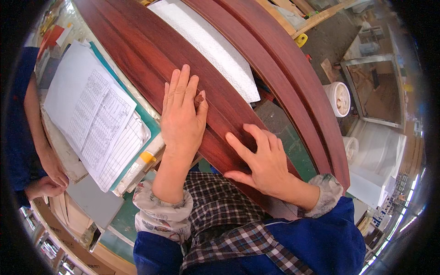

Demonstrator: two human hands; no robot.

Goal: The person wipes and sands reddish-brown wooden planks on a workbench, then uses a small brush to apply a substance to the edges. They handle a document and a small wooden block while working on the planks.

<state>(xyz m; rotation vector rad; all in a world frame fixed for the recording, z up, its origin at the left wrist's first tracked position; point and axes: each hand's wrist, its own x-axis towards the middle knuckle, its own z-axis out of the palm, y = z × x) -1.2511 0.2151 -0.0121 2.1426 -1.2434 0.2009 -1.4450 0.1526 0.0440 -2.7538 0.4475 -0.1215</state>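
A long reddish-brown wooden board with grooves along its length runs diagonally in front of me. My left hand lies on it with the fingers stretched out along the grain. Between its thumb and forefinger sits a small reddish-brown lump, mostly hidden by the hand. My right hand rests nearer to me on the same board, fingers spread, with nothing visible in it. White foam fills part of the gap beside a second reddish-brown board.
Printed sheets on a green folder lie to the left, beside another person's hands. At right are a white bucket and a framed panel. A yellow object is near the far boards.
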